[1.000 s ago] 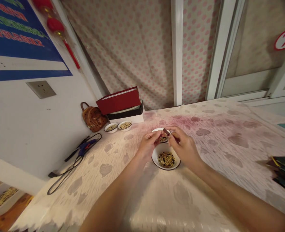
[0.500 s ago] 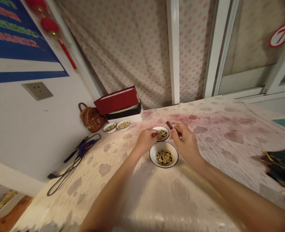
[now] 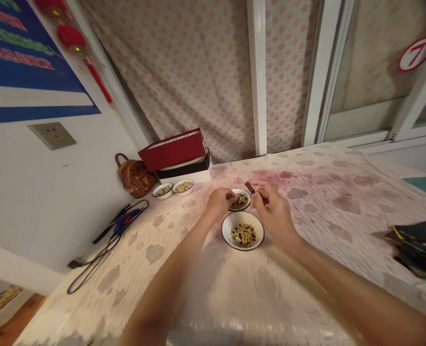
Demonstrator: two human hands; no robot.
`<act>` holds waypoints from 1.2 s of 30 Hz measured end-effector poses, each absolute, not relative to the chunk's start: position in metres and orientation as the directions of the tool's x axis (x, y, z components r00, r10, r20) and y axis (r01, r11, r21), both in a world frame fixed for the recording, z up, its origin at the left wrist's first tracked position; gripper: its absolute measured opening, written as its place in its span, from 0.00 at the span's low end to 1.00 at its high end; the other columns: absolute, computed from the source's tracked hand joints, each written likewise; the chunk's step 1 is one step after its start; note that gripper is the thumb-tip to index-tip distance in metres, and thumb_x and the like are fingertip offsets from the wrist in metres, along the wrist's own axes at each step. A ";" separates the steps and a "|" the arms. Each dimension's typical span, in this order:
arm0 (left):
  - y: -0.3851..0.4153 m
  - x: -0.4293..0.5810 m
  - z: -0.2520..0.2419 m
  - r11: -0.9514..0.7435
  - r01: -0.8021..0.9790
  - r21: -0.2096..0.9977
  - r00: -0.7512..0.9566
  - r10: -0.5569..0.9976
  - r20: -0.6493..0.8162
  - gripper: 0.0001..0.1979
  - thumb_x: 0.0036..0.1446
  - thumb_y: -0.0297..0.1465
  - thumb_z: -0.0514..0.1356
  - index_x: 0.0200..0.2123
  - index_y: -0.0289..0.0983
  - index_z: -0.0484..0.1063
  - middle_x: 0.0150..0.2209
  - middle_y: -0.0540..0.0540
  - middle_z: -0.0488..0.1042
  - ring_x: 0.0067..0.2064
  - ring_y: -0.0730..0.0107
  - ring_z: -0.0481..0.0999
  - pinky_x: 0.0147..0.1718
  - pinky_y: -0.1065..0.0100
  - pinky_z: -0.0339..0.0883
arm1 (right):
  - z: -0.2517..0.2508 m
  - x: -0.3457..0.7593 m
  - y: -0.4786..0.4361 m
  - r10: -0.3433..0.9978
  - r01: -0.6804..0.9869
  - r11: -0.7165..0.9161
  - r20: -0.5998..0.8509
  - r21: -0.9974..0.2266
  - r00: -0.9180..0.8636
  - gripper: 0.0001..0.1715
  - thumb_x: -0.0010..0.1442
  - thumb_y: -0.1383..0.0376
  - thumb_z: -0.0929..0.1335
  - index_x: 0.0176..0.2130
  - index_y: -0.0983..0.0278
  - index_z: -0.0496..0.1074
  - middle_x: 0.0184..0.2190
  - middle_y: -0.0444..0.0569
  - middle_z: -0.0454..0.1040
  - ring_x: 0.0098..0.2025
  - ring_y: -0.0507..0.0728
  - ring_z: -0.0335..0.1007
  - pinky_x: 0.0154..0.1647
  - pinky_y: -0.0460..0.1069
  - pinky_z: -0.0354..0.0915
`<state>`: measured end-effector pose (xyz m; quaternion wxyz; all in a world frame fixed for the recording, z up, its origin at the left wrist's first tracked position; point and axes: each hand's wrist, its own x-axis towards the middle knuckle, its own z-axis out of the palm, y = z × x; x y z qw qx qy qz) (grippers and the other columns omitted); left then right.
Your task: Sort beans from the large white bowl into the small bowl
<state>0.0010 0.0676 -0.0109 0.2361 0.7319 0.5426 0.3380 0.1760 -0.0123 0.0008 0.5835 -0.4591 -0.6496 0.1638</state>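
My left hand (image 3: 220, 202) is at the left rim of a small white bowl (image 3: 248, 203), fingertips pinched together over its contents. Whether anything is between those fingertips is too small to make out. The bowl holds mixed yellow and dark beans or grains (image 3: 240, 202). To its right, my right hand (image 3: 272, 204) is closed on a small flat brown strip (image 3: 249, 187), whose end sticks out toward the upper left. Nearer to me stands a larger white bowl (image 3: 226, 229) with a dark rim and similar yellow and dark beans (image 3: 244, 235) in it.
Two small bowls of beans, one left (image 3: 157, 193) and one right (image 3: 180, 193), stand by stacked boxes (image 3: 179, 149). A brown mini backpack (image 3: 135, 178), a blue glue gun (image 3: 124, 222) with its cord, and dark green pieces (image 3: 420, 247) lie around the patterned tablecloth (image 3: 206, 298).
The left fingertips have shifted slightly over the small bowl. My right hand keeps its hold on the brown strip. The whole view has slid a little to the left.
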 end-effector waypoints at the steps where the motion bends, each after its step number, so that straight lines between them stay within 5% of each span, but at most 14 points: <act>1: 0.067 -0.001 -0.014 -0.285 0.561 0.777 0.152 0.958 0.241 0.03 0.53 0.27 0.66 0.31 0.37 0.83 0.33 0.43 0.83 0.36 0.64 0.79 0.41 0.64 0.69 | 0.001 0.176 -0.013 0.788 0.403 0.528 0.608 -0.748 0.095 0.17 0.67 0.63 0.62 0.53 0.61 0.71 0.28 0.44 0.76 0.31 0.56 0.74 0.37 0.51 0.64; 7: 0.061 -0.002 -0.021 -0.202 0.107 0.974 0.056 0.979 0.197 0.06 0.47 0.28 0.72 0.31 0.35 0.82 0.34 0.42 0.84 0.37 0.63 0.81 0.45 0.61 0.73 | 0.000 0.173 -0.014 0.802 0.412 0.517 0.593 -0.750 0.073 0.18 0.66 0.63 0.62 0.53 0.62 0.71 0.25 0.42 0.76 0.29 0.56 0.74 0.34 0.50 0.64; 16: 0.016 -0.007 -0.002 0.026 -0.360 0.933 0.180 0.983 0.042 0.22 0.49 0.34 0.76 0.47 0.33 0.82 0.44 0.38 0.84 0.41 0.66 0.81 0.49 0.62 0.70 | -0.003 0.168 -0.018 0.804 0.403 0.546 0.595 -0.734 -0.006 0.17 0.66 0.64 0.61 0.52 0.62 0.70 0.25 0.42 0.76 0.29 0.56 0.74 0.35 0.50 0.64; 36: -0.002 0.005 0.000 -0.084 -0.378 0.922 0.197 0.966 0.169 0.27 0.47 0.37 0.77 0.50 0.37 0.80 0.35 0.47 0.82 0.38 0.69 0.80 0.49 0.64 0.70 | -0.005 0.164 -0.021 0.813 0.428 0.555 0.575 -0.714 -0.095 0.18 0.66 0.64 0.61 0.53 0.61 0.70 0.27 0.42 0.79 0.29 0.56 0.76 0.32 0.50 0.64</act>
